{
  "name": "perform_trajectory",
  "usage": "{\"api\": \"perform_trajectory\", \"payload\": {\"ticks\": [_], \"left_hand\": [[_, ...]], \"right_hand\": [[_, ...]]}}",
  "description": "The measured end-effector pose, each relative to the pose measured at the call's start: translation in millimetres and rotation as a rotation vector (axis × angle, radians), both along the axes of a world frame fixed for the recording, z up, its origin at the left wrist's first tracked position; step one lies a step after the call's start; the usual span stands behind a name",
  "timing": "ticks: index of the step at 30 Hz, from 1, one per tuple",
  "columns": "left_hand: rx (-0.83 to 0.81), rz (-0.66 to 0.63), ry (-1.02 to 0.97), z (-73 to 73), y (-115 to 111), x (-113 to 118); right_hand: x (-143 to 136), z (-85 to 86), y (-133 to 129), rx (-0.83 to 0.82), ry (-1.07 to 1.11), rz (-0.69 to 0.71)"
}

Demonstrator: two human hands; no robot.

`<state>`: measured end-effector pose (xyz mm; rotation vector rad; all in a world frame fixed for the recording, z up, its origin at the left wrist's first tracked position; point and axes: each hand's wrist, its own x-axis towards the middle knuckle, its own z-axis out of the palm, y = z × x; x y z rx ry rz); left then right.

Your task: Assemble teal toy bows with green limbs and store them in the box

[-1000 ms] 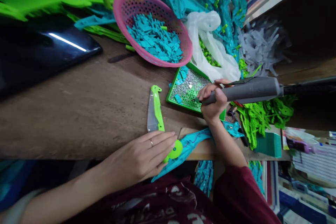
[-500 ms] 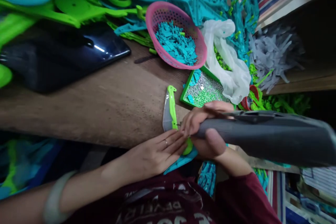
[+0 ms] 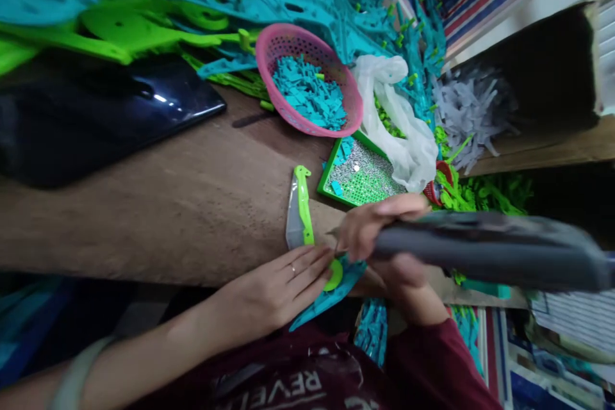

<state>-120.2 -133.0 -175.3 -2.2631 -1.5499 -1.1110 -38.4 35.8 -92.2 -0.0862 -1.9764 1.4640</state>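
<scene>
My left hand (image 3: 281, 285) lies with its fingers straight and pressed together over a plastic toy knife at the bench's front edge. The knife's lime-green and grey blade end (image 3: 302, 205) sticks out beyond the fingers, and a round lime-green part (image 3: 334, 275) shows beside them. Under the hand is a teal plastic part (image 3: 327, 301). My right hand (image 3: 379, 234) is wrapped round a dark grey electric screwdriver (image 3: 480, 250), held nearly level. Its thin tip points left, close above my left fingertips; whether it touches anything cannot be made out.
A pink basket (image 3: 355, 109) of teal pieces stands behind, beside a green tray (image 3: 331, 192) with many small screws. A white plastic bag (image 3: 413, 147) lies against the tray. On the left is a dark glossy phone-like slab (image 3: 120, 122). Teal and lime parts (image 3: 298, 0) pile up behind.
The screwdriver and my right hand have moved slightly right, away from my left fingers. More of the round green part and teal part shows. The whole view has shifted a little.
</scene>
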Motion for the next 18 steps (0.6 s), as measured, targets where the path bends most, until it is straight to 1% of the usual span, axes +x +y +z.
{"api": "perform_trajectory", "payload": {"ticks": [2,3,5,6,9,11,15,18], "left_hand": [[-0.010,-0.011,0.023,-2.2,0,0],[-0.012,-0.015,0.030,-2.9,1,0],[-0.021,-0.019,0.031,-4.5,1,0],[-0.026,-0.021,0.027,-5.5,2,0],[-0.053,-0.029,0.019,-9.4,1,2],[-0.060,-0.032,0.016,-12.1,0,3],[-0.075,-0.051,-0.018,-15.1,-1,3],[-0.072,-0.053,-0.037,-15.7,-3,5]], "right_hand": [[0,4.2,25,-0.011,0.215,-0.151],[0,2.4,37,-0.037,0.273,-0.252],[-1,-7.0,56,-0.108,0.258,-0.422],[-2,-13.0,62,-0.139,0.229,-0.463],[-4,-27.7,68,-0.163,0.205,-0.496],[-4,-32.3,67,-0.156,0.201,-0.513],[-3,-35.4,69,-0.158,0.144,-0.549],[-1,-30.9,69,-0.153,0.096,-0.574]]}}
